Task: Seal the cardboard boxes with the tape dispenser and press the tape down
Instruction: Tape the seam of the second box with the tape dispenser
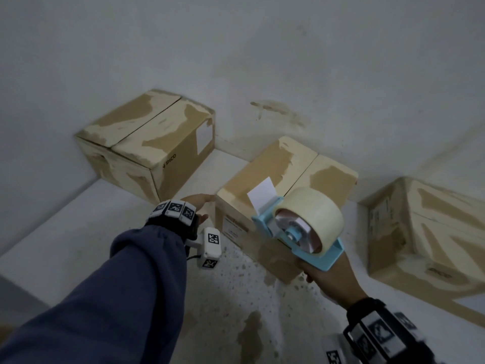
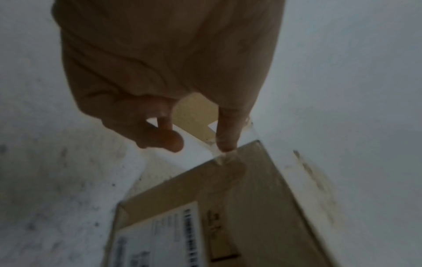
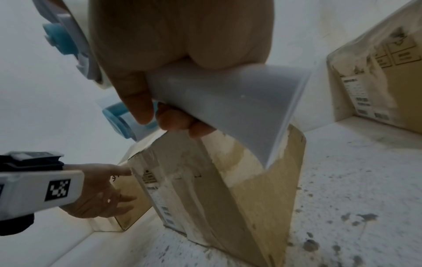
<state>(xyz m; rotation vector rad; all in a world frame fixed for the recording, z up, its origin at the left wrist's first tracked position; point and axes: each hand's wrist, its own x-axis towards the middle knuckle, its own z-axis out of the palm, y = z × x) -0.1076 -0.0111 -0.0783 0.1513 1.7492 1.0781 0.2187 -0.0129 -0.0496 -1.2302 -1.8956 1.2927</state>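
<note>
Head view: three cardboard boxes stand on a speckled floor against a pale wall. The far box (image 1: 147, 143) reads "PICO" along one edge; the right box (image 1: 425, 232) has faint print too blurred to read. The middle box (image 1: 278, 177) carries a printed label with barcodes, its text illegible. The right hand (image 1: 328, 277) wraps its fingers round the handle of the blue tape dispenser (image 1: 301, 227), held over the middle box with a tape tab sticking up. The left hand (image 1: 199, 206) touches that box's upper corner with its forefinger, other fingers loosely bent, holding nothing.
</note>
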